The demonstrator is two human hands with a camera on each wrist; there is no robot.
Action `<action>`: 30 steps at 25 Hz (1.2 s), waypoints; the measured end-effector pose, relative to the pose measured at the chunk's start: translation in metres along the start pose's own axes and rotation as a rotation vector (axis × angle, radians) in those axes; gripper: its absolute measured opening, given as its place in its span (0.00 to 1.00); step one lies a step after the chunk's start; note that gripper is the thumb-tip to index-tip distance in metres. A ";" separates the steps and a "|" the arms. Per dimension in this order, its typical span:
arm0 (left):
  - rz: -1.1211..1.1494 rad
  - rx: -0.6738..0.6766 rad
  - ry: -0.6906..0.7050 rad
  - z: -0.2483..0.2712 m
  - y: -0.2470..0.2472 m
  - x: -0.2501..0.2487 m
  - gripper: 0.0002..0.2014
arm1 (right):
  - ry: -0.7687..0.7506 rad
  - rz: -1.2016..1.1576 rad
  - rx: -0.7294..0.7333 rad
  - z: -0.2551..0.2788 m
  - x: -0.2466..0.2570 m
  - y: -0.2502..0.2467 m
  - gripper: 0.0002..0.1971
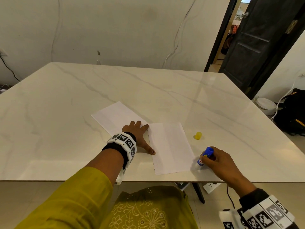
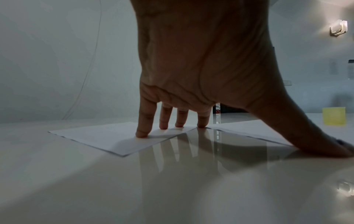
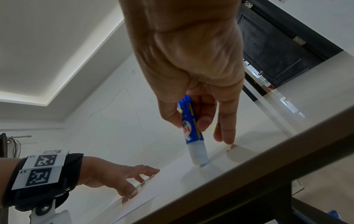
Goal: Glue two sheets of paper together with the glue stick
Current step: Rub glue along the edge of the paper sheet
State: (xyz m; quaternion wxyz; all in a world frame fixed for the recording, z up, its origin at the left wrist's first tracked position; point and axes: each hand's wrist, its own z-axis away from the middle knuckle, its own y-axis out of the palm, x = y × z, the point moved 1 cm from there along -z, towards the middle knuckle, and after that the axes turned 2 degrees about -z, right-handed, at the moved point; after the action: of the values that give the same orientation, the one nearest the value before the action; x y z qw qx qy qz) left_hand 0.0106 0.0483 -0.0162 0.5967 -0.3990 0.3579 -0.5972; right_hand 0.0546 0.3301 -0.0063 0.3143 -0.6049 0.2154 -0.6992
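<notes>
Two white sheets lie side by side on the marble table (image 1: 66, 100): a left sheet (image 1: 113, 116) and a right sheet (image 1: 170, 147). My left hand (image 1: 142, 138) is spread flat. Its fingertips (image 2: 141, 134) press the left sheet (image 2: 99, 136), and its thumb rests at the right sheet's left edge. My right hand (image 1: 214, 159) grips the uncapped blue glue stick (image 1: 205, 155), tilted, with its white end down at the right sheet's near right edge. In the right wrist view, thumb and fingers pinch the glue stick (image 3: 191, 130). Its yellow cap (image 1: 198, 135) stands just beyond on the table.
The table's near edge (image 1: 148, 180) runs close under both wrists. A power strip (image 1: 210, 186) and a cable sit below it. A dark door (image 1: 257, 43) stands at the back right. A black bag (image 1: 292, 113) lies on the floor to the right.
</notes>
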 end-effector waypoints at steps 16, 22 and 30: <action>0.022 0.011 0.032 0.001 -0.008 0.002 0.62 | 0.053 -0.572 -0.133 -0.009 -0.013 -0.001 0.03; 0.033 -0.082 0.099 0.004 -0.018 0.013 0.57 | 0.095 -0.902 0.068 -0.003 -0.002 0.031 0.05; 0.169 -0.223 0.119 0.007 -0.009 0.013 0.17 | 0.067 -1.014 0.151 -0.001 0.009 0.053 0.06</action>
State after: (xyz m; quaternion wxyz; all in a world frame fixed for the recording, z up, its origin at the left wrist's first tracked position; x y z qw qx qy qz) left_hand 0.0139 0.0359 -0.0044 0.5746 -0.3950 0.4890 -0.5241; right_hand 0.0630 0.2861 -0.0366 -0.0287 -0.5862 -0.1463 -0.7963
